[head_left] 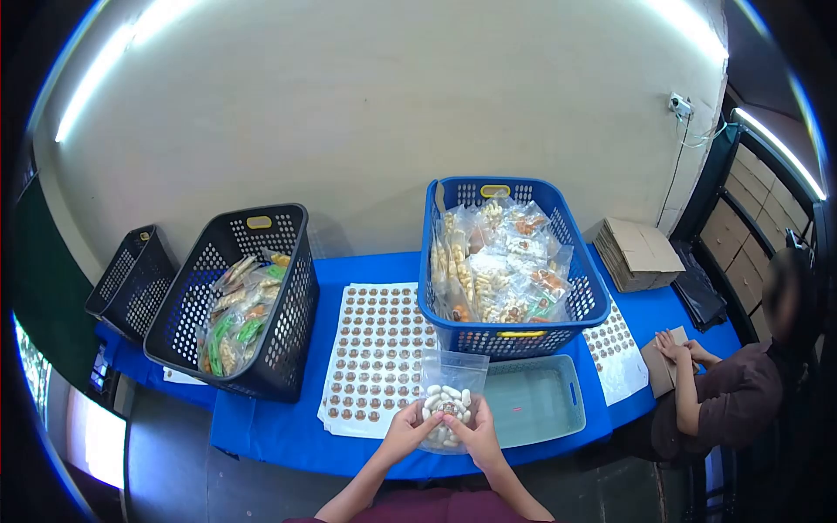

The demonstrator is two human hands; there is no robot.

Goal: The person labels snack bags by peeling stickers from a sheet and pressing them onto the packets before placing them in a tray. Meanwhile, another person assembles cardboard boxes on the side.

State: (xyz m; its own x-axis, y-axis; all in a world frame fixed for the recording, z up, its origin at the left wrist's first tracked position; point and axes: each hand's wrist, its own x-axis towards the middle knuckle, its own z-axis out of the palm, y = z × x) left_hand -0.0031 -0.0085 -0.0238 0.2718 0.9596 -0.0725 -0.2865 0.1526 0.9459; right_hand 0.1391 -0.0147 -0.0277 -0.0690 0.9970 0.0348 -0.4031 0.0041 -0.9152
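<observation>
A clear zip bag point(455, 376) of white, oval pieces is held upright near the front edge of the table. My left hand point(409, 431) grips its lower left side and my right hand point(479, 433) its lower right side. Both thumbs press at a small round brown sticker point(448, 409) on the bag's front; the other fingers are hidden behind the bag. Just behind lies a sheet of round brown stickers point(369, 349). To the right of the bag, a shallow pale green tray point(545, 405) holds a small pink scrap.
A blue basket point(523, 336) of filled bags stands behind the tray. Black baskets point(292, 322) stand left on the blue tablecloth point(253, 429). Another sticker sheet point(623, 362), flattened cardboard boxes point(641, 248) and a person point(732, 392) handling cardboard are on the right.
</observation>
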